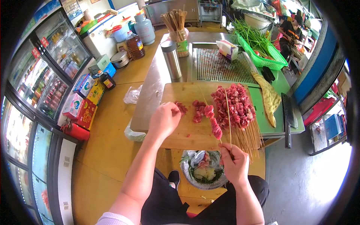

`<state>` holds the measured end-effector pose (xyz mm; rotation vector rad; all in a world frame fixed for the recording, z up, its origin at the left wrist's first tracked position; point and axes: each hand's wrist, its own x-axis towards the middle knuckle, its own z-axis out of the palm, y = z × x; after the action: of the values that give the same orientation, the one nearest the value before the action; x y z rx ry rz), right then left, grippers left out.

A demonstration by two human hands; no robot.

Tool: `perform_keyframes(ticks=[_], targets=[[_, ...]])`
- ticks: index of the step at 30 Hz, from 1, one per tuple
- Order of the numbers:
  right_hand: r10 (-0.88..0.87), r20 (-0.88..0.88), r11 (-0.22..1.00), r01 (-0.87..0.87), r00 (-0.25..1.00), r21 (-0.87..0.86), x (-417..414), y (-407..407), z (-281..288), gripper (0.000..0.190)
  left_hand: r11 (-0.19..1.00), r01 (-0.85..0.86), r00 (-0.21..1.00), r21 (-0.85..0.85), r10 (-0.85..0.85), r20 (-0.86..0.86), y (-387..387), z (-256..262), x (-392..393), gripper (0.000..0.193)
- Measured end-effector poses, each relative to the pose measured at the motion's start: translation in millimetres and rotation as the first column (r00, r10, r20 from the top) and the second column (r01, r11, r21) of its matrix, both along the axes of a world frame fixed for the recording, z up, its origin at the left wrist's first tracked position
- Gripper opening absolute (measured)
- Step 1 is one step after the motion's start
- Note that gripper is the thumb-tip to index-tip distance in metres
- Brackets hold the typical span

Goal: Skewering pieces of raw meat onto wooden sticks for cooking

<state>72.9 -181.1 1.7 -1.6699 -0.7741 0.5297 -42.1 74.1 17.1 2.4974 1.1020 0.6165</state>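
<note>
My right hand (234, 163) grips thin wooden skewers at the near edge of the wooden cutting board (174, 137). One skewer carries several pieces of raw red meat (216, 128); another, bare skewer (227, 112) rises beside it. My left hand (166, 118) is over the board's left part, fingertips together beside a small heap of meat pieces (181, 108); whether they pinch a piece is hidden. Another small group of meat pieces (198, 111) lies mid-board. On the right, loaded meat skewers (234, 104) are piled, their bare ends pointing towards me.
Behind the board stand a steel tumbler (171, 62), a jar of skewers (180, 42) and a perforated metal tray (222, 67). A green basket of greens (264, 59), a yellow cloth (268, 98) and a cleaver (287, 118) are right. A lined waste bin (202, 184) is below. A person (292, 31) sits far right.
</note>
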Motion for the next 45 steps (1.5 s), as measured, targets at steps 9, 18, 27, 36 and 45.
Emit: perform_keyframes(ticks=[9,18,27,36,45], targets=[[-0.018,0.005,1.000,0.018,1.000,0.003,1,0,8,0.018,0.579,0.405,0.665,-0.707,0.344,0.663,26,-5,-2,0.019],[-0.012,0.028,1.000,0.012,1.000,0.003,-1,1,4,0.019,0.972,0.132,0.965,-0.194,-0.081,0.251,17,-4,-1,0.035],[0.012,0.037,1.000,-0.013,0.999,0.023,2,1,-2,0.016,0.990,0.028,0.993,0.139,-0.043,0.109,16,-15,3,0.017],[0.074,0.052,0.996,-0.071,0.996,-0.053,3,-2,0,0.015,0.576,0.463,0.562,-0.673,0.397,0.726,29,-12,9,0.021],[0.189,0.070,0.974,-0.177,0.980,-0.143,-1,0,8,0.016,0.412,0.676,0.336,-0.611,0.565,0.753,42,-18,-2,0.018]])
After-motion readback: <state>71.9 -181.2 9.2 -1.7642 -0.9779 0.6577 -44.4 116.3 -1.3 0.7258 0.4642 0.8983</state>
